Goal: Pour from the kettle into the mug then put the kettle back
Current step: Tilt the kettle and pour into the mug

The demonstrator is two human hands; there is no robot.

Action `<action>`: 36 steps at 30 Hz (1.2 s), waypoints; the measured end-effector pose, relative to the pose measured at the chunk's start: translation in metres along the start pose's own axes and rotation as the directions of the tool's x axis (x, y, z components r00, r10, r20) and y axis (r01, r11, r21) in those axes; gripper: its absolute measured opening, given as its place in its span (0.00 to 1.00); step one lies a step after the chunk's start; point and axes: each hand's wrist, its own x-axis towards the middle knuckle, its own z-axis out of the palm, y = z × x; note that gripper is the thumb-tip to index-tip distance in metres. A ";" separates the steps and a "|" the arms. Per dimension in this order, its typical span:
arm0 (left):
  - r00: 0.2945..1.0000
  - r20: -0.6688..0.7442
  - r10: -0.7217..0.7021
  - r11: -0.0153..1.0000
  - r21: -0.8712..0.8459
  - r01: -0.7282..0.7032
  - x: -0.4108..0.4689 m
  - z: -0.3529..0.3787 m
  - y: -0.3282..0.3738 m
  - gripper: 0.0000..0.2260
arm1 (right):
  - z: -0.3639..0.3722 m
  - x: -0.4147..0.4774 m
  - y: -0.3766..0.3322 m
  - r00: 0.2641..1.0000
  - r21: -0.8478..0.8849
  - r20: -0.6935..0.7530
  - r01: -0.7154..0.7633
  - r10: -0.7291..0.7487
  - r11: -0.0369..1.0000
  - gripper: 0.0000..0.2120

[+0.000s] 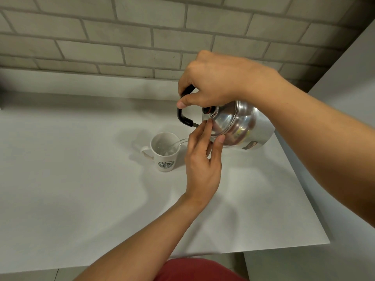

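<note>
A shiny steel kettle (241, 126) with a black handle is tipped to the left above the table. My right hand (211, 80) grips the black handle from above. My left hand (203, 157) rests its fingertips against the kettle's lid, fingers spread, and hides the spout. A thin stream of water runs from behind those fingers into a white mug (165, 153) with a green logo. The mug stands upright on the white table (71, 179), its handle pointing left, just left of my left hand.
A grey brick wall (142, 37) runs along the back of the table. The table's right edge lies just under the kettle, with a white surface (349, 78) beyond it. Its front edge is near my body, where red clothing (198, 268) shows.
</note>
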 end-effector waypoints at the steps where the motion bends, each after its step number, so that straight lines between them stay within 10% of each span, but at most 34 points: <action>1: 1.000 0.000 0.000 1.000 0.001 0.000 0.000 0.000 0.000 0.19 | 0.000 0.000 0.000 1.000 0.001 -0.001 -0.002 0.002 1.000 0.16; 24: 0.985 0.171 -0.003 0.981 0.191 -0.030 0.000 -0.025 -0.009 0.20 | 0.030 -0.018 0.019 0.982 0.115 -0.182 -0.019 0.040 0.993 0.17; 36: 0.974 0.195 0.113 0.928 0.330 -0.174 0.017 -0.046 0.003 0.07 | 0.096 -0.076 0.047 0.795 0.510 -0.511 -0.024 0.325 0.860 0.13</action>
